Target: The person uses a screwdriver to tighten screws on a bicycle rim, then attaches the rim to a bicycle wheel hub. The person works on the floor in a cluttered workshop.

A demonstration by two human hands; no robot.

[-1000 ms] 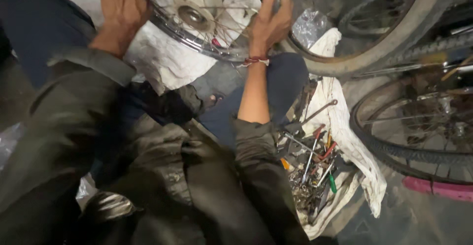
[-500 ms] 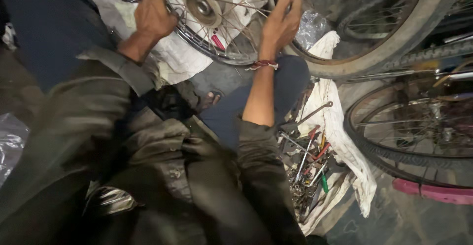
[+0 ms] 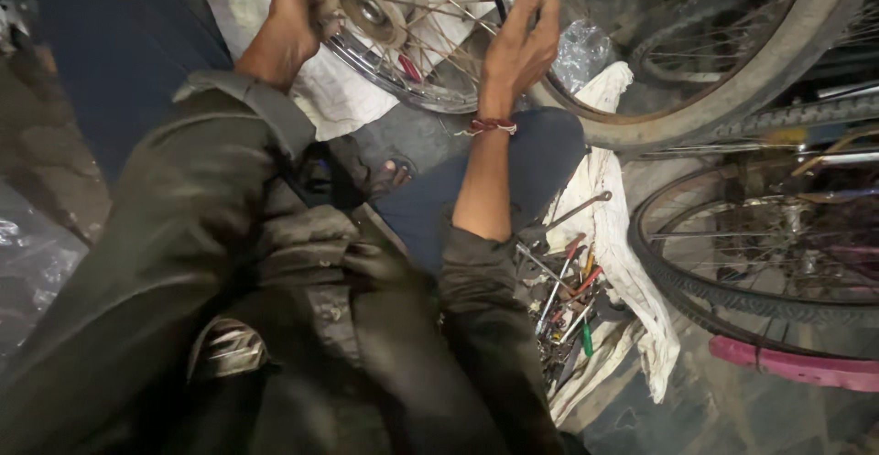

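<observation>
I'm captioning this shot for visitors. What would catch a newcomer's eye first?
Top centre, a spoked wheel held between the left hand and right hand. Lower right of the arms, a heap of hand tools on white cloth; tyred bicycle wheels stand at right.

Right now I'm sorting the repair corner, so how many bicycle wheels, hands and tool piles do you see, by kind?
Spoked wheel held in both hands: 1
Other wheels with tyres, right side: 2
Hands, left hand and right hand: 2
Pile of hand tools on white cloth: 1
Total: 6
</observation>
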